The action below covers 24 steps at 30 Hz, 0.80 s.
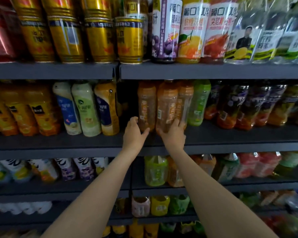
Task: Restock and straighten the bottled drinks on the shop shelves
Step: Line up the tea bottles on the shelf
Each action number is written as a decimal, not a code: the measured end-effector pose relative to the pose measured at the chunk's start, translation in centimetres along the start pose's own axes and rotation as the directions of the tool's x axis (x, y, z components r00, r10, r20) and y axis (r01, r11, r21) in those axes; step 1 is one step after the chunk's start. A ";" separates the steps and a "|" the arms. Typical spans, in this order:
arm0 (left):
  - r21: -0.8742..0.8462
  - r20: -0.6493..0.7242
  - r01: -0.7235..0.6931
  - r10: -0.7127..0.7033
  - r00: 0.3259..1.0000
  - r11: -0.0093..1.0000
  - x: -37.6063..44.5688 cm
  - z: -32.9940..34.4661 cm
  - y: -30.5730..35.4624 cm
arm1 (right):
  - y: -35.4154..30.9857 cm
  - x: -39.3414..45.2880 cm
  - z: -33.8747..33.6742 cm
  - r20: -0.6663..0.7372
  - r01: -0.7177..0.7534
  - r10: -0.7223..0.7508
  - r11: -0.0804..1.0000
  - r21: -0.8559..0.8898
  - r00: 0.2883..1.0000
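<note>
Left hand (134,133) cups base of left orange bottle (145,103) on middle shelf (230,145). Right hand (174,134) grips base of neighbouring orange bottle (167,107). Green bottle (199,102) stands just right.

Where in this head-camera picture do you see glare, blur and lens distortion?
Head view: glare streaks the shiny gold cans on the top shelf; the clear bottles at the upper right smear with blur; the dark grey shelf edges bow, a wide-angle effect.

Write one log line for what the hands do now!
left hand holds orange bottle | right hand holds next orange bottle | middle shelf
</note>
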<state>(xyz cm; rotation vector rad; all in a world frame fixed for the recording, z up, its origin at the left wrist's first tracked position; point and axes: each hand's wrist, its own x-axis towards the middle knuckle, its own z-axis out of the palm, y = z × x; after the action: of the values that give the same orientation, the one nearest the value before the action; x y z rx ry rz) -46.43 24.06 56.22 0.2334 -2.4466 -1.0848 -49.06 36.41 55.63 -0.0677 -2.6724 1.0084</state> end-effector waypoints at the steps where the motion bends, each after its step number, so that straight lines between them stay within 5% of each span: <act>1: -0.009 -0.013 0.007 -0.007 1.000 1.000 0.4 0.4 0.1 | 0.2 0.0 0.2 -0.012 0.007 -0.007 1.000 -0.001 1.000; 11: -0.221 -0.027 0.111 -0.120 0.992 0.969 4.0 3.0 1.1 | -0.8 2.2 0.2 0.022 -0.205 0.204 0.974 0.096 0.979; 24: -0.102 -0.063 0.122 -0.129 0.990 0.987 3.4 1.5 0.0 | 0.4 4.0 -1.3 0.076 -0.268 0.261 0.959 0.090 0.962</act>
<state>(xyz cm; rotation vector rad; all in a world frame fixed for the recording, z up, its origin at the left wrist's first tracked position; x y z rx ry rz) -50.15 23.87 56.48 0.3917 -2.3363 -1.2257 -52.58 38.13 57.31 -0.3889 -2.7150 1.2419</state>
